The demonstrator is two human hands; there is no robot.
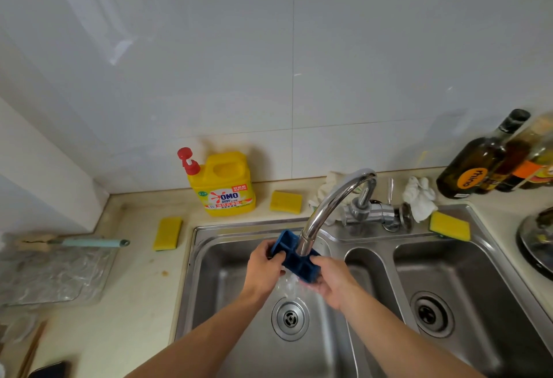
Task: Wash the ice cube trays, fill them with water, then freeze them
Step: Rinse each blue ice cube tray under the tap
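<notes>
While water runs from the tap onto the blue ice cube tray, the likeliest slip is the tray sliding out of wet fingers and dropping into the left basin of the sink, since the plastic looks slick and the stream pushes down on it. Tilted as it is, the tray could also throw splash over the sink edge onto the counter, where a yellow sponge and a dish soap bottle stand close by. Only one tray is in view, so any others are unaccounted for. This tray sits between both hands, directly under the spout and above the drain. The left hand is closed around its left end, thumb on the upper side. The right hand cups the lower right end from beneath, fingers curled against it.
</notes>
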